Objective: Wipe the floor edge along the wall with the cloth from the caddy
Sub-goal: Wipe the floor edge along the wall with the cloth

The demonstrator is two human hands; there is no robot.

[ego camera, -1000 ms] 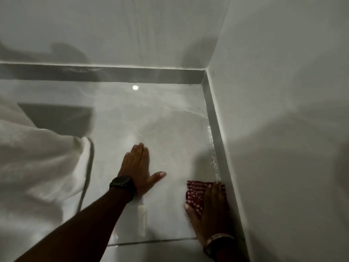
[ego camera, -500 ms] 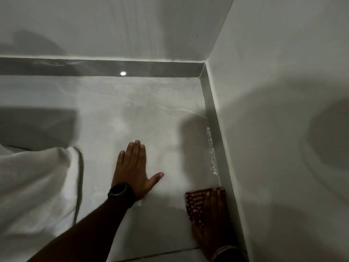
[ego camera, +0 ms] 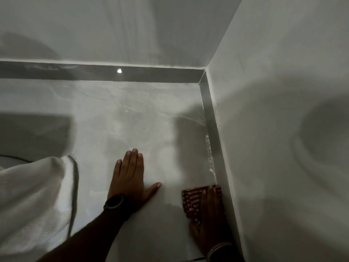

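Note:
A red-and-white striped cloth (ego camera: 190, 201) lies flat on the pale marble floor, right against the grey skirting strip (ego camera: 213, 129) of the right wall. My right hand (ego camera: 209, 222) presses down on top of the cloth, palm flat, covering most of it. A line of white specks (ego camera: 209, 152) runs along the floor edge just ahead of the cloth. My left hand (ego camera: 130, 178), with a black watch on the wrist, rests flat on the floor to the left, fingers spread, holding nothing. No caddy is in view.
White bedding (ego camera: 34, 201) hangs down at the lower left and touches the floor. The far wall and its grey skirting (ego camera: 94, 72) meet the right wall in a corner ahead. A tile joint (ego camera: 196, 259) crosses the floor near the bottom.
The view has shifted slightly toward the corner. My right hand and the cloth stay against the skirting, barely moved. My left hand remains planted on the floor.

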